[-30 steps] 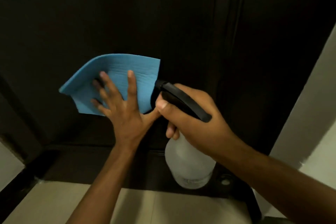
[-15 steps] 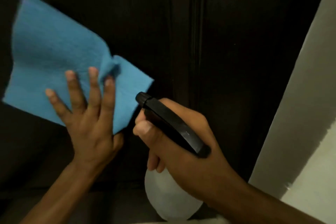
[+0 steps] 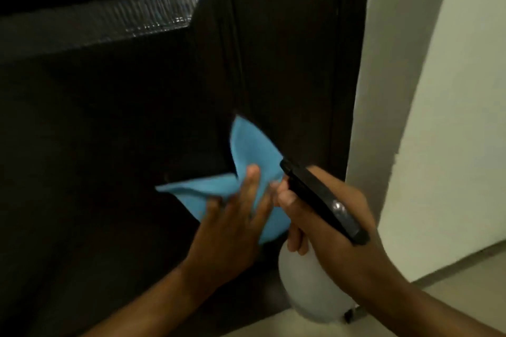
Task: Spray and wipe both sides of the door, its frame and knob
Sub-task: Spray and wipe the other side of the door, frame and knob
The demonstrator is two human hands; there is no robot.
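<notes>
A dark door [image 3: 115, 123] fills the left of the view, a wet sheen on its upper panel edge. The left hand [image 3: 232, 221] presses a blue cloth [image 3: 252, 150] flat against it with straight fingers. Just beside, the right hand [image 3: 336, 230] grips a spray bottle [image 3: 309, 290]. A pale wall [image 3: 451, 117] stands at right.

Door [image 3: 109, 117] dark brown (almost black in the dim light); cloth [image 3: 252, 150] plain sky blue; bottle [image 3: 309, 287] translucent white, black sprayer [image 3: 323, 200]; wall [image 3: 451, 90] off-white.
</notes>
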